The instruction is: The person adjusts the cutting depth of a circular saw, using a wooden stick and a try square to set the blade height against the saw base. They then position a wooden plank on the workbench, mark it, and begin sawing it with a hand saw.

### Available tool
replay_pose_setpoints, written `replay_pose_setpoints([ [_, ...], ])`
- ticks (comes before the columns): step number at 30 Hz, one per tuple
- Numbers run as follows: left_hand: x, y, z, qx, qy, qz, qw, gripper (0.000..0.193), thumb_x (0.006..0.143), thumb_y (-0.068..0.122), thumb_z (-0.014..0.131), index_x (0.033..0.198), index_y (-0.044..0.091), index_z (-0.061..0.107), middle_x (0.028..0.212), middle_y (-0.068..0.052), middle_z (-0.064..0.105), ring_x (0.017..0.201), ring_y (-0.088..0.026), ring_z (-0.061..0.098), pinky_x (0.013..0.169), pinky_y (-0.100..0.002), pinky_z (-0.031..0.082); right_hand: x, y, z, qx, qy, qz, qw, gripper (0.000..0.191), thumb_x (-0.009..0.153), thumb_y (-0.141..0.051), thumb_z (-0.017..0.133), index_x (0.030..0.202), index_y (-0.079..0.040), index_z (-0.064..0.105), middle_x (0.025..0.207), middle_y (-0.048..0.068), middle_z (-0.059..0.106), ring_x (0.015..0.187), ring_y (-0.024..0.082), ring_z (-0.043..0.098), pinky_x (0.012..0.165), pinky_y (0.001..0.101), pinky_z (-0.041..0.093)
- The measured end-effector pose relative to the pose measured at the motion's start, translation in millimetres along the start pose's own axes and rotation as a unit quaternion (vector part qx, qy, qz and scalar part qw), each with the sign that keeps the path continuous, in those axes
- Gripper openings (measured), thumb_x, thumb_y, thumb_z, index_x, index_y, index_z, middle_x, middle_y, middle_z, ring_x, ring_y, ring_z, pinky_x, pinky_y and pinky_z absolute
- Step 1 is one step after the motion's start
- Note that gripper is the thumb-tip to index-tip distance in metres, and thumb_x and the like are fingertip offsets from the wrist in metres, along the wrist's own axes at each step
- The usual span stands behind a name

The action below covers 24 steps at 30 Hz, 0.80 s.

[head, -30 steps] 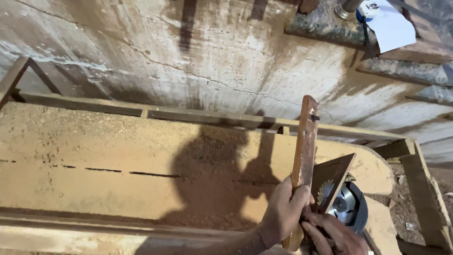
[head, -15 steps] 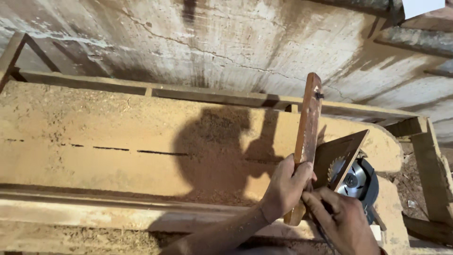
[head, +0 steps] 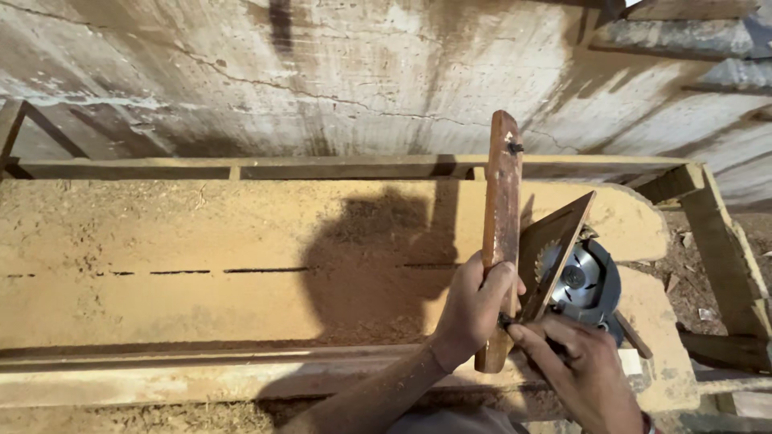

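My left hand point(head: 476, 304) grips a long reddish-brown wooden strip point(head: 502, 209) that lies across a sawdust-covered wooden bench point(head: 201, 249), its far end pointing at the wall. My right hand point(head: 581, 371) rests just right of the strip's near end, its fingers pinched at the corner of a small dark wooden plate point(head: 555, 251) that stands tilted against the strip. Right of the plate sits a circular saw point(head: 581, 281) with its toothed blade showing. Whether my right hand holds a small tool is unclear.
A cracked, stained concrete wall point(head: 338, 72) rises behind the bench. A wooden frame rail point(head: 241, 167) runs along the back. A thin slot point(head: 241, 271) cuts along the bench top. Timber pieces point(head: 724, 249) and dirt lie at the right.
The view has tilted down and shifted, so the bench sits higher in frame. Both hands stay at the strip and plate, my right hand now slightly closer to the plate's corner.
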State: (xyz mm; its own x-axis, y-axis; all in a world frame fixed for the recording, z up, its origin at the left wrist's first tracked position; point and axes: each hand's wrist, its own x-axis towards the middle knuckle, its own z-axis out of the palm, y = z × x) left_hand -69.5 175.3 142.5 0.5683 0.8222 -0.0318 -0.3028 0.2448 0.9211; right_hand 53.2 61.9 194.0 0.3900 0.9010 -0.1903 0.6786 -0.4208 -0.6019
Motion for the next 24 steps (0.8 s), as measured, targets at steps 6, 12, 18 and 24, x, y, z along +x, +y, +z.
replay_pose_setpoints([
  [6,5,-5,6,0.003,0.025,-0.005,1.0,0.027,0.099,0.018,0.052,0.084,-0.002,0.061,0.071,-0.003,0.06,0.065,-0.01,0.055,0.06,-0.03,0.047,-1,4,3,0.05,0.056,-0.176,0.981,0.037,0.079,-0.023,0.077,0.112,-0.005,0.074,0.093,0.006,0.076,0.079,0.016,0.075,0.068,0.0322,0.062],
  [12,-4,-8,8,0.009,0.015,0.046,0.999,0.027,0.103,0.02,0.052,0.087,-0.002,0.058,0.067,-0.002,0.051,0.062,-0.01,0.049,0.056,-0.03,0.043,10,6,2,-0.019,0.024,-0.095,0.995,0.019,0.086,-0.023,0.076,0.087,-0.004,0.075,0.075,0.007,0.075,0.064,0.017,0.072,0.062,0.0339,0.058],
  [18,0,1,13,0.021,0.052,0.006,0.998,0.024,0.101,0.02,0.053,0.091,-0.001,0.057,0.069,-0.003,0.057,0.062,-0.011,0.057,0.057,-0.031,0.048,17,9,10,0.079,-0.031,0.104,0.991,0.032,0.095,-0.027,0.075,0.079,0.001,0.072,0.056,0.01,0.067,0.051,0.015,0.057,0.049,0.0331,0.048],
  [24,29,22,15,0.02,-0.001,0.086,0.996,0.022,0.098,0.019,0.055,0.113,0.003,0.056,0.08,-0.005,0.061,0.068,-0.013,0.06,0.063,-0.031,0.052,38,34,-3,0.221,0.05,0.052,0.973,0.022,0.089,-0.016,0.069,0.102,0.0,0.076,0.062,0.009,0.07,0.054,0.013,0.063,0.05,0.0287,0.051],
])
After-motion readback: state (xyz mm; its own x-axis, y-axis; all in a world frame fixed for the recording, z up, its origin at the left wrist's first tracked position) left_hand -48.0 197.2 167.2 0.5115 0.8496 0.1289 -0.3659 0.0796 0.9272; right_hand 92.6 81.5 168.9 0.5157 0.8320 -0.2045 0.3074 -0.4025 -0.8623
